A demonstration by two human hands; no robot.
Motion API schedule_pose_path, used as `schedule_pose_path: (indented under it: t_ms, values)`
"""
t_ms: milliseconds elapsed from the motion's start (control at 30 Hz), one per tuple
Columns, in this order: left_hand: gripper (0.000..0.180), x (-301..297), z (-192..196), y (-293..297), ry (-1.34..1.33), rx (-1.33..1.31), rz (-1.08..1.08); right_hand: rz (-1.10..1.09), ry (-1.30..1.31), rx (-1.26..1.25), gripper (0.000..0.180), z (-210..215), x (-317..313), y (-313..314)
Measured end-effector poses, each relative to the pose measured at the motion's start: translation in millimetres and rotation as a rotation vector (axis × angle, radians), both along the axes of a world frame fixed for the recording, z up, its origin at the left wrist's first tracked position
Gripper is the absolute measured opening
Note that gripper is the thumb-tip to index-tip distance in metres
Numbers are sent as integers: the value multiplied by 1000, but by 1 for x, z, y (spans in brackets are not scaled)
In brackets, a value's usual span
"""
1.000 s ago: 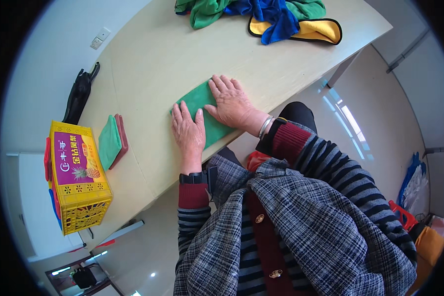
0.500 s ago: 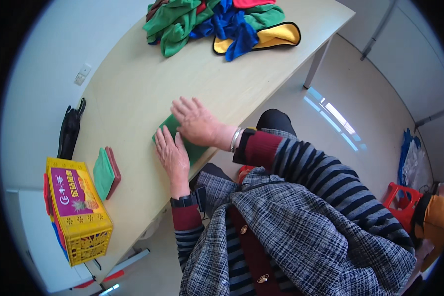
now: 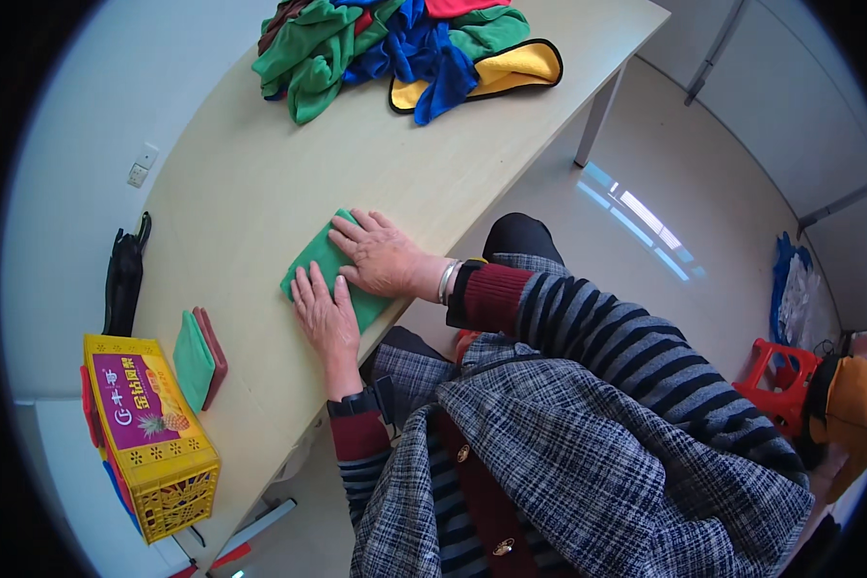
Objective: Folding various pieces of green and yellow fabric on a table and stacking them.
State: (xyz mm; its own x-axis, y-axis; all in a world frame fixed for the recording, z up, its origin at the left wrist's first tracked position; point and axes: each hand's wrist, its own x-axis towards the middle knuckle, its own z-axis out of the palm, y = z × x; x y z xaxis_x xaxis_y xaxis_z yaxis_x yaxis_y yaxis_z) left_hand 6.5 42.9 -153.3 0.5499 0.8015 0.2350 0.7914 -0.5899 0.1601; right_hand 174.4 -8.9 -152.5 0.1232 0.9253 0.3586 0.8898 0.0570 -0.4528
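A folded green cloth [image 3: 320,252] lies flat on the pale wooden table [image 3: 223,231], close to its near edge. My left hand [image 3: 326,313] rests on the cloth's lower left part, palm down, fingers stretched out. Across the right part lies my right hand [image 3: 383,255], also flat, with its fingers spread. Both palms press on top of the fabric; neither hand grips it. What is under the palms is hidden. To the left, a folded light green cloth [image 3: 195,361] and a folded dark red cloth [image 3: 212,352] lean together on the table.
A heap of crumpled green, blue, red and yellow cloths [image 3: 356,48] covers the far end. At the left stand a yellow plastic basket [image 3: 173,486] and a black umbrella-like object [image 3: 123,279]. On the floor at right are a red stool [image 3: 778,380] and an orange bag [image 3: 857,400].
My right hand has come down flat onto the green cloth, uncovering more of its far corner. My left hand stays on it. The whole view has shifted slightly.
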Motion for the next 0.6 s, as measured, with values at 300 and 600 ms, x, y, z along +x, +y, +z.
schedule_pose_path:
  t_ms: [300,600]
  values:
    - [60,-21,-8,5,-116,-29,54,-87,-59,-4,60,-7,18,-15]
    - [58,-51,2,-6,-223,9,97,-80,66,4,50,-6,49,-26]
